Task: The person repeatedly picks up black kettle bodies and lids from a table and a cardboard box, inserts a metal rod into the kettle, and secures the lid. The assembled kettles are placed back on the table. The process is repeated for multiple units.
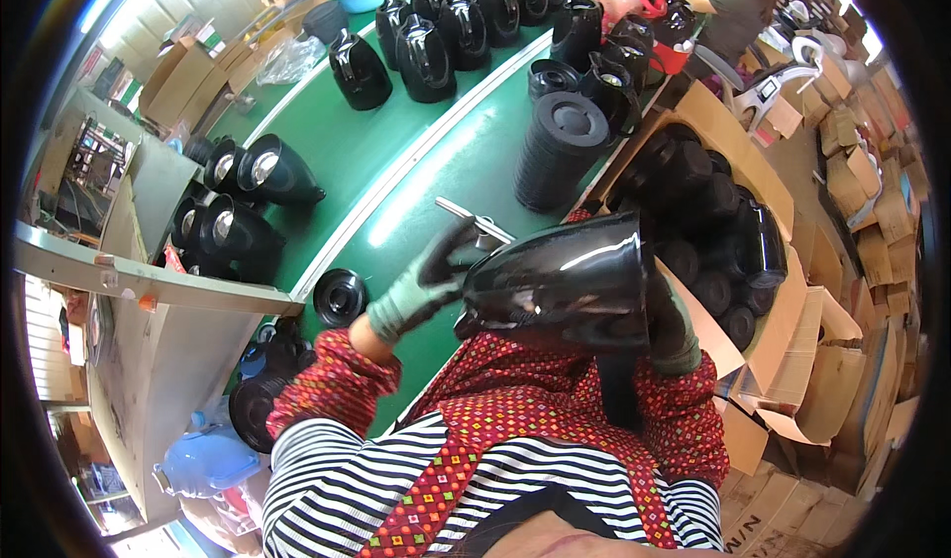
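Observation:
A glossy black jug body (560,286) lies tilted on its side in front of my chest. My right hand (672,325), in a dark glove, supports its wide end at the right; part of the hand is hidden behind the rim. My left hand (431,276), in a grey-green and black glove, is closed at the narrow end. From its fingers sticks out a slim silver metal rod (464,213), like the bar of a T-handled tool. The jug hides where that tool ends. A round black lid (340,298) lies on the green table (396,226) beside my left wrist.
A stack of black discs (562,147) stands ahead. Several black jugs (426,58) line the far side, with more lying at left (238,231). An open carton (738,147) of black parts is at my right. A person (738,13) is at the far right.

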### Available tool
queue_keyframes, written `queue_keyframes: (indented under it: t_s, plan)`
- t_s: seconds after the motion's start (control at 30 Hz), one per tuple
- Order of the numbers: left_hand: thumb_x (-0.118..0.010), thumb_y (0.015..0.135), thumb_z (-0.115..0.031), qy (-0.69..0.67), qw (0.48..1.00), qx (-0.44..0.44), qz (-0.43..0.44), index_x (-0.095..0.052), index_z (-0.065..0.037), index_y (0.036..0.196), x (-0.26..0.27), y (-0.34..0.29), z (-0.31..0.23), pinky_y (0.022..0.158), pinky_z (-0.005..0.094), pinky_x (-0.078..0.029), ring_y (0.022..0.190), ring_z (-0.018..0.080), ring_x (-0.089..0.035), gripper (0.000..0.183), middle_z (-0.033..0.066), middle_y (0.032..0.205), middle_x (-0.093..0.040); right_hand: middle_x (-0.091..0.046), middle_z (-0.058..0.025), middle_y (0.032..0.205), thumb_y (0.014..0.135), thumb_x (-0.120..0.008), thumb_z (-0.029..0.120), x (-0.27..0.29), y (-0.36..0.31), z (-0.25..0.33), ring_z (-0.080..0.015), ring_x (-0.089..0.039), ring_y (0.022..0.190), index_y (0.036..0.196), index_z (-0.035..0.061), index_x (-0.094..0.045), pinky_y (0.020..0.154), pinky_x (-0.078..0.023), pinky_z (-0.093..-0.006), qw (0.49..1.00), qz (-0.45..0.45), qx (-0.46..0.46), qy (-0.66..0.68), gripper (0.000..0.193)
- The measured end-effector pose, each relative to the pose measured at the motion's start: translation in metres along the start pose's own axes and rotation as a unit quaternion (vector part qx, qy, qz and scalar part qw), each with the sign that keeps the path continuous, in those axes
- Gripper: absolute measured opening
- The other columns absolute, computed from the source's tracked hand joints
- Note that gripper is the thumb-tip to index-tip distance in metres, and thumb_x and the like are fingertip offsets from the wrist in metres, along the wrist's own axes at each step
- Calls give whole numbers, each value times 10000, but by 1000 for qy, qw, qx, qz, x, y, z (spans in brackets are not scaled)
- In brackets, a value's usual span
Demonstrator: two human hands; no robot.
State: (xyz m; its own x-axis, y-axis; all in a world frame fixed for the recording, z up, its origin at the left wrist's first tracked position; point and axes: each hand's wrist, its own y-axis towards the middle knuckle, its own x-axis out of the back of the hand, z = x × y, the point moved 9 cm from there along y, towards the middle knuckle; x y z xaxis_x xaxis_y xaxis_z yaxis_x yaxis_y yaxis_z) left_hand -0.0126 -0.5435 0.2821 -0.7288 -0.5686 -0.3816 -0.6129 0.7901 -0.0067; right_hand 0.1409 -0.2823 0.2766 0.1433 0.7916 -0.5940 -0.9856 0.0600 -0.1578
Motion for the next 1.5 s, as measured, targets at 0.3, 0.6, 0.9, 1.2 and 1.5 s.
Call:
queue_keyframes:
  t_s: [0.3,0.6,0.9,1.2,1.5]
  plan:
    - [-783,951,-265,-123,992,-14,-5,-341,-11,1629,-10,6,85,1214,417,-402,1448,259,-490,848,153,1606,-475,-620,-151,1450,1016,-693,260,-72,52,9,-234,-597,1316,1536,-6,-480,1110,-460,-346,947,123,-23,-295,622]
    - [-749,966,-280,-256,960,-5,-117,-374,-4,1606,53,-18,95,1184,413,-433,1408,266,-526,791,165,1579,-499,-360,-353,1596,823,-773,628,-47,241,101,-549,-335,1479,1664,370,-300,1233,-249,-610,489,-171,109,-848,998]
    - [-716,982,-294,-253,966,29,-31,-407,4,1582,25,7,98,1155,409,-464,1368,272,-561,738,178,1552,-523,-484,-264,1501,866,-756,505,-90,157,104,-448,-468,1381,1585,102,-462,1174,-373,-524,653,-36,312,-689,875]
    - [-682,998,-309,-232,963,63,121,-440,11,1559,-55,27,99,1125,406,-495,1327,278,-596,690,191,1526,-547,-454,-238,1598,931,-677,620,-105,2,82,-421,-413,1474,1608,-9,-402,1220,-313,-489,793,5,292,-535,964]
    - [-649,1013,-324,-146,968,36,200,-473,18,1536,-112,40,86,1096,402,-526,1287,285,-632,649,203,1499,-571,-418,-260,1608,947,-662,609,-88,-57,91,-437,-400,1481,1604,-29,-396,1212,-315,-505,759,18,359,-543,954]
